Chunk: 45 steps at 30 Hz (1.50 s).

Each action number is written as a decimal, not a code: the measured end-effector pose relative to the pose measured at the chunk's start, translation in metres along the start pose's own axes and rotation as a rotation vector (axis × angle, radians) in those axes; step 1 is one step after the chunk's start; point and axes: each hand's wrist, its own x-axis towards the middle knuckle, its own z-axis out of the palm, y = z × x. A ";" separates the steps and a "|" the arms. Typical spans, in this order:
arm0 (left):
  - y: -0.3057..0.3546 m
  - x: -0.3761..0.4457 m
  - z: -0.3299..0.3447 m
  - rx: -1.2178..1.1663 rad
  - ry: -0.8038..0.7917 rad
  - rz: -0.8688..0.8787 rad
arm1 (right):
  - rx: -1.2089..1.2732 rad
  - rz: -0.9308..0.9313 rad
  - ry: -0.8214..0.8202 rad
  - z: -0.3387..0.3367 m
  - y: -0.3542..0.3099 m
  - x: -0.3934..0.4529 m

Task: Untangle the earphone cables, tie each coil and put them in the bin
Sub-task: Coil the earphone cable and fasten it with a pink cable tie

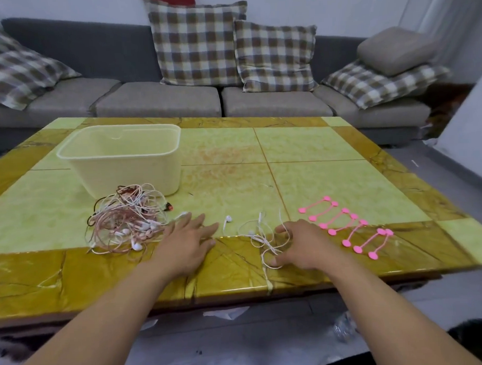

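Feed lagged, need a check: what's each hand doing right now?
Left hand: open, flat on the table, holding nothing.
Right hand: fingers curled over the loose white earphone cable; grip cannot be told.

No legible text, labels, brand marks, numbers or signs on any item in view.
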 end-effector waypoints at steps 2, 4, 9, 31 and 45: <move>-0.014 0.002 0.000 -0.064 0.121 -0.059 | 0.026 0.017 0.006 0.007 0.003 0.007; -0.028 0.002 -0.004 -0.117 0.248 -0.160 | 0.051 -0.001 0.008 0.010 0.002 0.013; -0.047 0.000 -0.014 -0.039 0.393 -0.327 | 0.209 -0.149 0.119 0.002 -0.009 0.017; 0.053 -0.015 -0.033 -1.373 0.181 -0.073 | 1.043 -0.284 0.101 -0.010 -0.033 -0.003; 0.027 0.000 -0.040 -1.548 0.526 -0.344 | 0.921 -0.070 0.229 -0.010 -0.023 0.005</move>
